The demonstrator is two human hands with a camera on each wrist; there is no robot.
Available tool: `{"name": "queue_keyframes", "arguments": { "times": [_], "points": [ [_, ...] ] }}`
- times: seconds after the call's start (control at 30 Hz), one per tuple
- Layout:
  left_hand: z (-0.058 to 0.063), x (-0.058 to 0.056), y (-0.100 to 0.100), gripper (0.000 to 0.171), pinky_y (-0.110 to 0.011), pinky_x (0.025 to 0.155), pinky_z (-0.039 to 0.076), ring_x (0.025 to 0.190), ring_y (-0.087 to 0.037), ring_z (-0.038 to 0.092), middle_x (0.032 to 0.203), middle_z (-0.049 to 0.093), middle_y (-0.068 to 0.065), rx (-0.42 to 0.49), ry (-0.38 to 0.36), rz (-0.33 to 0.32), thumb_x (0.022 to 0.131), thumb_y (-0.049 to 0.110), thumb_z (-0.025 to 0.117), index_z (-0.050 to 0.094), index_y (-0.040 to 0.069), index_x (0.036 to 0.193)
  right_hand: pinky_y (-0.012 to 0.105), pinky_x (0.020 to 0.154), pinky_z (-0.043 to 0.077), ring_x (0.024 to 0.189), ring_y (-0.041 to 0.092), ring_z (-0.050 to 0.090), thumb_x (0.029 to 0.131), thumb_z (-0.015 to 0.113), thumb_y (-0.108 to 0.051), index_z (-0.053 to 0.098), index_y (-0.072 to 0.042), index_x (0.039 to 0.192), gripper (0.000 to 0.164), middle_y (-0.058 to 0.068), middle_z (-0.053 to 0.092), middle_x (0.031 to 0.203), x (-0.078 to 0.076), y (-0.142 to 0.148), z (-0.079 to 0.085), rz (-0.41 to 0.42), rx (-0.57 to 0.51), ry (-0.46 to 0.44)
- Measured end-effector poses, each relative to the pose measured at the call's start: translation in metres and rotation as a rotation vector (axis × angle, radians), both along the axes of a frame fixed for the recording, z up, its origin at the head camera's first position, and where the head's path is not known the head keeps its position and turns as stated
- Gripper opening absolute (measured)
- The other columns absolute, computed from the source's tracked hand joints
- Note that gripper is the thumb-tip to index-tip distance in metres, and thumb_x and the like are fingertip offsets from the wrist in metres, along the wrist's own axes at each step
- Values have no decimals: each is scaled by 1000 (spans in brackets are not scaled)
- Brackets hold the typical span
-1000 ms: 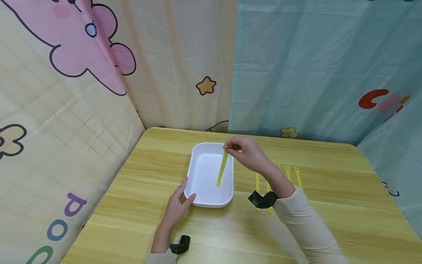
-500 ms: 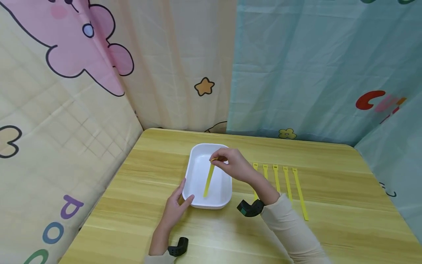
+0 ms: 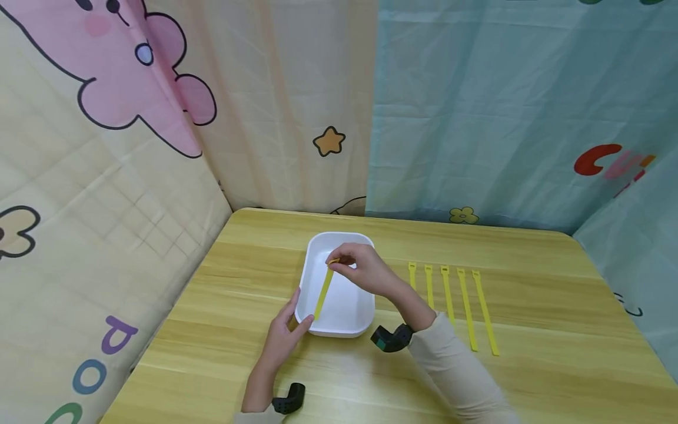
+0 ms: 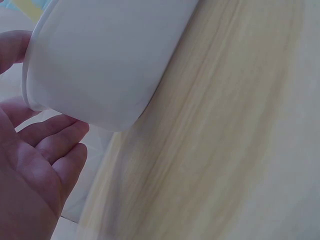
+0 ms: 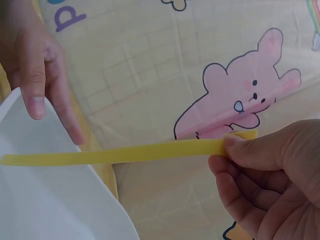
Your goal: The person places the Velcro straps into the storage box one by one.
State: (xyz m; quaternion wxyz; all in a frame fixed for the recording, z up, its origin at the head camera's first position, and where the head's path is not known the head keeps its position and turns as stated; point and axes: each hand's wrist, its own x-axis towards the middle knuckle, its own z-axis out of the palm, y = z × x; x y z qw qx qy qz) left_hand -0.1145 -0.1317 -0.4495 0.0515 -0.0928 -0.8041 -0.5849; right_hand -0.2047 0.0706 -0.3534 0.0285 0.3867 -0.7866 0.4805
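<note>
A white plastic tray (image 3: 344,309) stands on the table. My left hand (image 3: 283,333) holds its near left corner, thumb over the rim and fingers along the outer wall, as the left wrist view shows with the tray wall (image 4: 110,60). Above the tray, my right hand (image 3: 362,268) pinches a yellow cable tie strap (image 3: 323,294) by its slotted head end. The strap slants down toward the left thumb. In the right wrist view the strap (image 5: 125,154) stretches out straight from thumb and fingertips (image 5: 235,145), across the tray's rim.
Several more yellow cable tie straps (image 3: 466,312) lie side by side on the wooden table (image 3: 556,306), right of the tray. The right forearm overlaps some of them. Printed curtains (image 3: 477,106) hang behind the table and at its left side.
My right hand has moved left and nearer over the tray, carrying the strap from the tray's right side toward its near left corner. The left hand stays at the tray's corner.
</note>
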Motion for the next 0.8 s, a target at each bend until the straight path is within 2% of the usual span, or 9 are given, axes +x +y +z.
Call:
{"name": "queue_keyframes", "arguments": {
  "times": [0.27, 0.6, 0.8],
  "points": [
    [-1, 0, 0, 63, -45, 104, 23, 131, -35, 24, 144, 25, -21, 10, -21, 8, 90, 10, 60, 26, -4, 141, 22, 67, 51, 72, 12, 59, 83, 65, -1, 67, 2, 92, 9, 5, 65, 85, -10, -6, -11, -15, 33, -8],
    [0, -3, 1, 63, -46, 103, 23, 130, -38, 26, 142, 26, -25, 11, -9, 11, 89, 7, 60, 27, -6, 140, 23, 68, 52, 75, 16, 61, 84, 65, -1, 67, 3, 93, 10, 9, 65, 87, -44, -11, -34, -121, 55, -148],
    [2, -2, 1, 62, -46, 104, 22, 130, -37, 25, 143, 26, -24, 16, -18, 6, 89, 6, 59, 26, -6, 140, 24, 68, 52, 76, 16, 60, 84, 65, -1, 68, 3, 93, 10, 8, 65, 88, -53, -16, -41, -174, 94, -197]
  ]
}}
